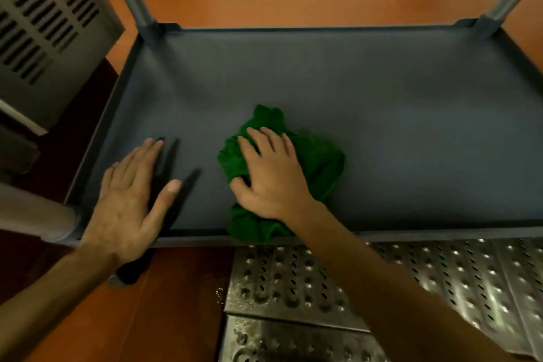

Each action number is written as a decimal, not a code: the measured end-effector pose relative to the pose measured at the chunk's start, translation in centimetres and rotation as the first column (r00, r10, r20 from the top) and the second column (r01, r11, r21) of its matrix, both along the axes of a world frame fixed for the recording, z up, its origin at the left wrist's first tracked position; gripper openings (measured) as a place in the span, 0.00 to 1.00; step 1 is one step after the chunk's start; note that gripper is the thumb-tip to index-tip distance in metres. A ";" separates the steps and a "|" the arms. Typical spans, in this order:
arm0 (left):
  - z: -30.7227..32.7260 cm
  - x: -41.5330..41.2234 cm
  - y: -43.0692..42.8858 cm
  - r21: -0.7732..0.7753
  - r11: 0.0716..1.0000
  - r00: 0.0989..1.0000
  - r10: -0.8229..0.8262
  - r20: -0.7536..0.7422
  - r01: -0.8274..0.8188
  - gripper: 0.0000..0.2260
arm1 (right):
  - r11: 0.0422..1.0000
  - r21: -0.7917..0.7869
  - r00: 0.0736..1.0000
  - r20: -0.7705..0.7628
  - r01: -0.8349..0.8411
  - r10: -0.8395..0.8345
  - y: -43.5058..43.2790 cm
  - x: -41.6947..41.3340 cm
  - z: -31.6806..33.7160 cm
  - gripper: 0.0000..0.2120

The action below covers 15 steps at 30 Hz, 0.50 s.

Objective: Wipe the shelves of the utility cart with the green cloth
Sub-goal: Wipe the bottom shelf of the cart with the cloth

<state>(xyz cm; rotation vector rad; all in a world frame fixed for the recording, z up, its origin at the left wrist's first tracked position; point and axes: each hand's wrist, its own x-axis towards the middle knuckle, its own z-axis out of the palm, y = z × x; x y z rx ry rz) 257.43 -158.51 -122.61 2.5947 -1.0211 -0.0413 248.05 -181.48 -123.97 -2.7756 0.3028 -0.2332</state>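
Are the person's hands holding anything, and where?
The right hand presses flat on the middle of the bunched green cloth, thumb at its left edge. The left hand lies flat on the cart shelf, holding nothing.

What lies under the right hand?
The bunched green cloth lies under the right hand, on the grey shelf. The hand covers its middle, and the cloth hides the shelf below.
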 end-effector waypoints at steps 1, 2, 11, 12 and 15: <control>0.0 0.0 0.0 -0.015 1.000 1.000 0.000 -0.004 0.000 0.34 | 1.000 0.010 1.000 0.004 -0.029 0.029 1.2 1.0 0.1 0.35; 0.1 0.0 0.0 -0.026 1.000 1.000 0.000 -0.010 -0.001 0.34 | 0.998 0.018 0.998 0.001 -0.061 0.061 2.4 1.9 0.2 0.35; -0.6 0.4 -0.4 0.017 0.995 0.991 0.100 -0.093 -0.099 0.41 | 0.928 0.026 0.928 -0.005 -0.372 0.372 5.3 8.1 -0.6 0.32; -0.7 0.6 -0.6 0.026 0.995 0.990 0.100 -0.097 -0.098 0.42 | 0.926 0.022 0.926 0.001 -0.378 0.378 5.1 8.7 -0.7 0.31; -0.8 1.2 -1.0 0.064 0.992 0.987 0.119 -0.109 -0.113 0.43 | 0.921 0.033 0.921 0.015 -0.389 0.388 4.0 11.0 -0.7 0.31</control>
